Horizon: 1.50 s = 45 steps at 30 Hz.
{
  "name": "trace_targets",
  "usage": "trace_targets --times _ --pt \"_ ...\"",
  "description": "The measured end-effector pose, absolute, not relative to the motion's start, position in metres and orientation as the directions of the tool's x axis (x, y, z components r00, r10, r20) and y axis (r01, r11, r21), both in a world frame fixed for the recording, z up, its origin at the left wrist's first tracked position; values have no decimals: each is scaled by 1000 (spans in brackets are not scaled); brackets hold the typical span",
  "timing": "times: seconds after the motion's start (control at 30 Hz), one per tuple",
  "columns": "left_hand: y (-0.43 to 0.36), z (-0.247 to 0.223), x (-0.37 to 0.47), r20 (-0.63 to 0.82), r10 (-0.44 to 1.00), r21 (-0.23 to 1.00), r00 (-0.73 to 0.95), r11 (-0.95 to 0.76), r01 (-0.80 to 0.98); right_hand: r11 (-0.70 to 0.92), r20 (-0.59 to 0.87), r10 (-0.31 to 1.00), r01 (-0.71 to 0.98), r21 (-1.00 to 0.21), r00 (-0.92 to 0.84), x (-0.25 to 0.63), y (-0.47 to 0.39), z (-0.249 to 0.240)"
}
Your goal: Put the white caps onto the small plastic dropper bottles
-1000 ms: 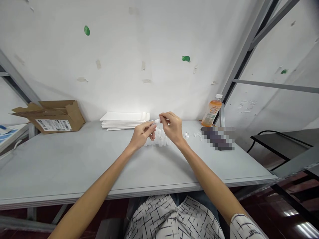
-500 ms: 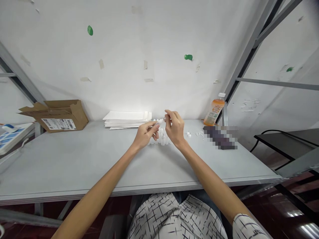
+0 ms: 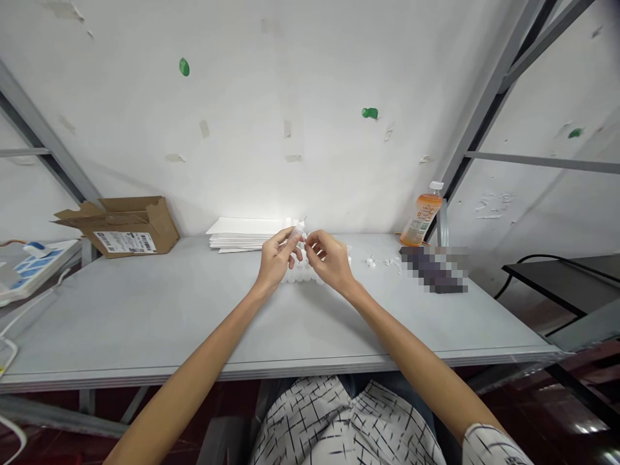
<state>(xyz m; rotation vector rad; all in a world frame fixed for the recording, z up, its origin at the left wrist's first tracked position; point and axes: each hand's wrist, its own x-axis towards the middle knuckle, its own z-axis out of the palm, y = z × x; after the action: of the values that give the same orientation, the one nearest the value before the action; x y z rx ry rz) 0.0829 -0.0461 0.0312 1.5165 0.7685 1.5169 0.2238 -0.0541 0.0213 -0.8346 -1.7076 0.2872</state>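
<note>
The fingers [image 3: 316, 237] partly hide the white bottles [image 3: 301, 274] from me; right of the fingers, a dark thing [image 3: 433, 270] is unreadably blurred.

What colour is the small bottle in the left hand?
The small bottle is whitish; it shows best in the head view, the only one.

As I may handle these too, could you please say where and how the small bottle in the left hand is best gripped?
Pinch the small bottle by its body, probably from the left, as the left hand does: its thin tip points up, and the right hand is close at its right.
</note>
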Motion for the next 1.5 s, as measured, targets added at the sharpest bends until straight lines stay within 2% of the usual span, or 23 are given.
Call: trace_targets --times 0.2,0.37,0.53,0.73,0.9,1.1,1.33,1.5 --pt "-47 34 82 342 929 914 141 -294 -281 611 625 778 302 -732 -60 223 -58 22" --pt "-50 39 80 289 935 922 204 -214 -324 557 564 824 253 -791 -52 225 -59 23" --pt "-49 38 81 255 934 929 249 -165 -332 580 585 808 263 -771 -68 224 -59 23" --pt "-48 36 82 325 914 903 243 -223 -368 600 637 770 377 -705 -35 224 -60 25" --pt "-51 38 83 328 910 915 254 -240 -324 605 686 719 385 -697 113 233 -57 31" --pt "-49 37 82 364 894 914 261 -288 -286 611 659 748 305 -731 80 237 -57 36" --pt "-44 27 81 434 849 899 301 -431 -81 474 494 867 204 -856 60 238 -56 39" --pt "-46 23 81 459 839 863 292 -499 76 397 407 913 161 -903 28 239 -52 38"
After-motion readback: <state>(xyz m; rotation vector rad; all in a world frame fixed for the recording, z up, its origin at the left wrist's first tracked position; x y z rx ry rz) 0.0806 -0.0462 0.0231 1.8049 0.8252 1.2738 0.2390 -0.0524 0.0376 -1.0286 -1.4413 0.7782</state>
